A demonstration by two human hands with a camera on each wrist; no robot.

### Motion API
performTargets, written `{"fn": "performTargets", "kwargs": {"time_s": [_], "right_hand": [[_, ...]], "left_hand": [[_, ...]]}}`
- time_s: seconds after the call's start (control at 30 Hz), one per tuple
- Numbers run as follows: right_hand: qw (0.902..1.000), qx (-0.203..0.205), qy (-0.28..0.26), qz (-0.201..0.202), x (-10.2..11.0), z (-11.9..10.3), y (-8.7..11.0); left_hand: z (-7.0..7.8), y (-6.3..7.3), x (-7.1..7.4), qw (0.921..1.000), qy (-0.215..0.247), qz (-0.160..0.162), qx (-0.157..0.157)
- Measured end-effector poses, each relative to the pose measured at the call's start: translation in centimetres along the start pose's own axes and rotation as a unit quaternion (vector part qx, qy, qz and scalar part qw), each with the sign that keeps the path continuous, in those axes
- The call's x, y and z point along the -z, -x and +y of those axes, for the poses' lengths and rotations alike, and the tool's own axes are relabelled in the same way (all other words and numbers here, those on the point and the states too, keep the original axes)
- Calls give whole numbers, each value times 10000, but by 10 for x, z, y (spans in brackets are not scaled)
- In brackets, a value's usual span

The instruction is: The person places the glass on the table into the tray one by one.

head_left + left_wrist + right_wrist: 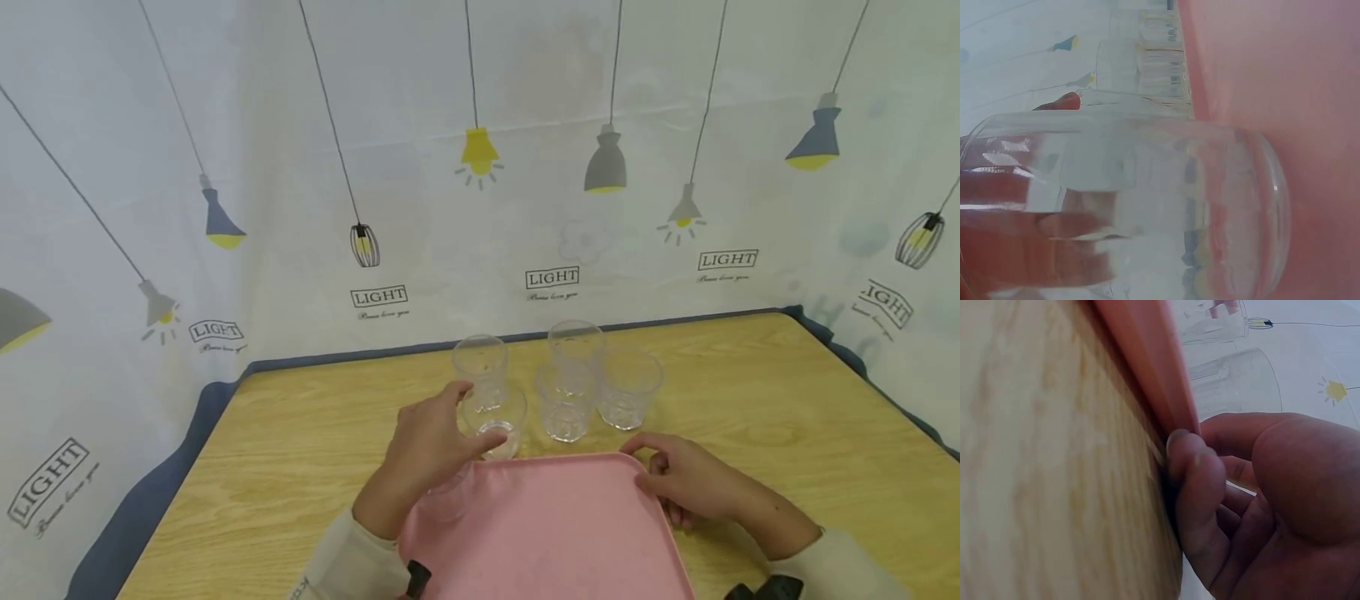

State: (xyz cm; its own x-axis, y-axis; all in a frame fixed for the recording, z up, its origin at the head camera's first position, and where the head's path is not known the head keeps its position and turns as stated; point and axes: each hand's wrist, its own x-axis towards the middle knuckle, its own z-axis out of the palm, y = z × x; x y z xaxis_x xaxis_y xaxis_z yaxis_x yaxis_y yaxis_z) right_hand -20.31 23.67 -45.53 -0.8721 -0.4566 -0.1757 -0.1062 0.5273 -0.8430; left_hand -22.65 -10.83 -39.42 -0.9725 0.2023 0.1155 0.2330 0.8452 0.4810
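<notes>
My left hand (429, 440) reaches over the left end of a pink tray (558, 533), thumb and forefinger spread around a clear tumbler (501, 417) just beyond the far rim. The forefinger tip is right at that tumbler's rim and the thumb overlaps its front. Beneath this hand, another clear tumbler (448, 493) stands on the tray's far left part; it fills the foreground of the left wrist view as a clear wall (1147, 206). My right hand (693, 482) pinches the tray's far right corner, its fingertips (1188, 453) pressed against the pink edge (1157, 362).
More clear tumblers stand behind the tray: one at the back left (480, 358), and three close together on the right, at front (564, 408), back (576, 337) and far right (630, 387). The wooden table (300, 417) ends at a lamp-printed curtain (420, 167).
</notes>
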Motion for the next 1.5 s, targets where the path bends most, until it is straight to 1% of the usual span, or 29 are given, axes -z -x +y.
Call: {"fn": "performTargets", "kwargs": {"time_s": [0.43, 0.6, 0.87, 1.17, 1.33, 1.5], "right_hand": [[10000, 43, 59, -11, 0, 0, -1], [10000, -12, 26, -19, 1, -1, -1], [10000, 35, 33, 3, 0, -1, -1], [10000, 39, 13, -20, 0, -2, 1], [10000, 32, -26, -17, 0, -1, 1], [10000, 28, 50, -11, 0, -1, 1]], "left_hand": [[-2, -1, 0, 9997, 247, -52, -62], [-2, -1, 2, 9992, 365, -159, -98], [-2, -1, 2, 9986, 444, -278, -107], [-2, -1, 1, 9988, 387, -303, -71], [-1, -1, 1, 9985, 428, -339, -79], [-1, -1, 1, 9985, 431, -339, -26]]}}
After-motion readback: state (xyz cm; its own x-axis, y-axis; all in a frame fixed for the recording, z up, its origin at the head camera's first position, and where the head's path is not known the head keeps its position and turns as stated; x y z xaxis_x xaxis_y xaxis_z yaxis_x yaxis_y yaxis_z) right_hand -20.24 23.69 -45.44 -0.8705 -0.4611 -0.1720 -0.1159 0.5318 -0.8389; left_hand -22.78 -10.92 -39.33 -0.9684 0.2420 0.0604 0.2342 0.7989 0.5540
